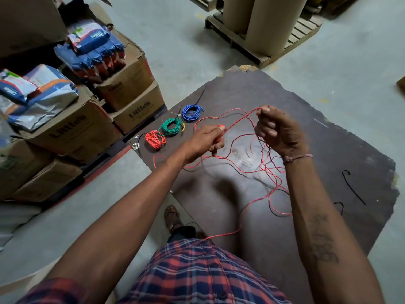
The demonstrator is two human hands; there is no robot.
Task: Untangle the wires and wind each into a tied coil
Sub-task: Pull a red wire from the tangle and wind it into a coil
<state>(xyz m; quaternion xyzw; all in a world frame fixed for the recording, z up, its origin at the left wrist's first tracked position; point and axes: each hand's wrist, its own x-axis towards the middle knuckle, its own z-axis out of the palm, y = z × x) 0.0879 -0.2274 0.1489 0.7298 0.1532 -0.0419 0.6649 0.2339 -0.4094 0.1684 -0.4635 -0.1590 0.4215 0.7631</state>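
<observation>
A loose red wire [238, 120] runs taut between my two hands above a dark board [328, 150]. My left hand [208, 139] grips it with curled fingers, thumb on top. My right hand [276, 130] pinches the wire's far bend at its fingertips. Below the hands the red wire lies tangled with a thin black wire [271, 163] on the board, and a red strand trails down toward my shirt. Three tied coils lie in a row at the board's left: orange-red [155, 139], green [172, 127], blue [191, 112].
Black cable ties [352, 187] lie on the board's right side, and one more [198, 98] by the blue coil. Stacked cardboard boxes [72, 132] with packets stand to the left. A wooden pallet [252, 51] with large paper rolls stands beyond. My sandalled foot [173, 216] is beside the board.
</observation>
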